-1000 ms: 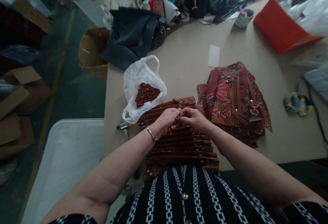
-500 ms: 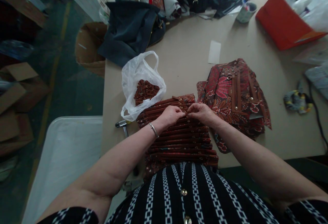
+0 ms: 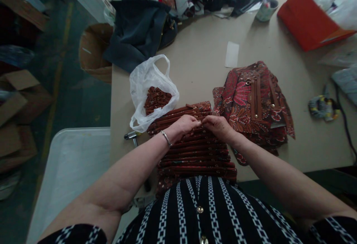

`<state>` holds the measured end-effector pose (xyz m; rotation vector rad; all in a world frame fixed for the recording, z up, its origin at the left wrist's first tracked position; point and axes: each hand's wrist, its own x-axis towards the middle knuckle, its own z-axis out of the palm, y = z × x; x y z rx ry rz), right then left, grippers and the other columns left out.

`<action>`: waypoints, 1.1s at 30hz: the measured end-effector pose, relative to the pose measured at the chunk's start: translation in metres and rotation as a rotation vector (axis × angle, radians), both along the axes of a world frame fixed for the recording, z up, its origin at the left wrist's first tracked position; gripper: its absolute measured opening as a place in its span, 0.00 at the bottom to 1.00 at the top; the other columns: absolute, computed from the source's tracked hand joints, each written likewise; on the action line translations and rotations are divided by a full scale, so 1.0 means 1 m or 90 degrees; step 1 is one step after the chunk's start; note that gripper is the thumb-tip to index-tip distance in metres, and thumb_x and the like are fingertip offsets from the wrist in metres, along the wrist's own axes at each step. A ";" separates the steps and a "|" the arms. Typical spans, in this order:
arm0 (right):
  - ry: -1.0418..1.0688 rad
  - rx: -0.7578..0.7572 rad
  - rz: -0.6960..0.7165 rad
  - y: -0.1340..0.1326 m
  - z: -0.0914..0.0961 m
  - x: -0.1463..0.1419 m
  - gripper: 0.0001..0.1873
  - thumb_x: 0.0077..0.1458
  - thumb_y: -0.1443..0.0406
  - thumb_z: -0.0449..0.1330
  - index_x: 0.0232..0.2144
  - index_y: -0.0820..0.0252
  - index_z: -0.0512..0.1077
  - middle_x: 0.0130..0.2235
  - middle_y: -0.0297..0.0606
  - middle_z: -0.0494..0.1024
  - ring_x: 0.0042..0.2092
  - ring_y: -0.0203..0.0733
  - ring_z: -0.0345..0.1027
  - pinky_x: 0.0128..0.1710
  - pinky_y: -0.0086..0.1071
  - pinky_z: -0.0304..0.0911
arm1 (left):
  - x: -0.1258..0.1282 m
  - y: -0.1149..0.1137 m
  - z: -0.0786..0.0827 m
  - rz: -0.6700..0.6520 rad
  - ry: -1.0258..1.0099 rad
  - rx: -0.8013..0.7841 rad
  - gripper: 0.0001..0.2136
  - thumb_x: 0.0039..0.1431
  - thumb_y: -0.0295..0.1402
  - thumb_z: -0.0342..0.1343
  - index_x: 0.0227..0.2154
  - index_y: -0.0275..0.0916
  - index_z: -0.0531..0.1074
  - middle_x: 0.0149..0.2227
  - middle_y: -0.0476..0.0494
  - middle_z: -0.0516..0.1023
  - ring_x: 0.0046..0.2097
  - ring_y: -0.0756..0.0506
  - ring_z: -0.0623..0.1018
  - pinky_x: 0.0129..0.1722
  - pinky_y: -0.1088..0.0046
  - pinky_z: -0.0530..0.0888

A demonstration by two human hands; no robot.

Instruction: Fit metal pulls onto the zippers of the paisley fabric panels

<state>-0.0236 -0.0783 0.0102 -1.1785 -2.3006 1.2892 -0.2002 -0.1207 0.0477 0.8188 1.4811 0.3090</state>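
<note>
My left hand [image 3: 182,125] and my right hand [image 3: 219,125] meet fingertip to fingertip over a fanned stack of red-brown patterned fabric pieces with brown trim [image 3: 195,151] at the table's near edge. Both hands are pinched closed on a small part on the top piece; I cannot make out what it is. A silver bangle circles my left wrist. Left of the stack, a white plastic bag [image 3: 152,87] lies open with several small brown leather tabs [image 3: 156,99] inside.
A pile of floral red pouches with zips [image 3: 252,104] lies to the right. A metal tool [image 3: 131,136] sits by the table's left edge. A white card [image 3: 232,54], a cup [image 3: 265,9], an orange box [image 3: 309,17], dark bags [image 3: 139,32] and a white bin [image 3: 72,166] surround the spot.
Both hands have slid slightly away from my body, up the stack, staying pinched together. The view shifted a little.
</note>
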 end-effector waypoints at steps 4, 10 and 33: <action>-0.030 -0.045 -0.034 0.000 -0.004 -0.002 0.09 0.51 0.66 0.56 0.31 0.60 0.76 0.28 0.33 0.77 0.30 0.34 0.67 0.32 0.25 0.60 | 0.003 0.008 -0.005 -0.094 0.186 0.125 0.11 0.50 0.35 0.57 0.18 0.35 0.68 0.14 0.53 0.61 0.18 0.55 0.59 0.19 0.77 0.56; -0.110 -0.030 -0.011 0.005 -0.010 -0.006 0.09 0.47 0.71 0.56 0.29 0.58 0.77 0.30 0.33 0.78 0.33 0.36 0.69 0.37 0.27 0.62 | 0.004 0.010 -0.014 -0.205 0.297 0.213 0.08 0.50 0.32 0.56 0.21 0.34 0.74 0.20 0.47 0.71 0.23 0.52 0.66 0.27 0.75 0.63; 0.035 -0.011 -0.009 -0.018 0.014 -0.041 0.09 0.48 0.67 0.54 0.31 0.55 0.73 0.33 0.36 0.76 0.36 0.40 0.70 0.37 0.30 0.64 | -0.020 -0.013 -0.007 0.059 0.235 0.188 0.16 0.54 0.42 0.48 0.16 0.38 0.63 0.19 0.49 0.66 0.25 0.49 0.66 0.26 0.74 0.62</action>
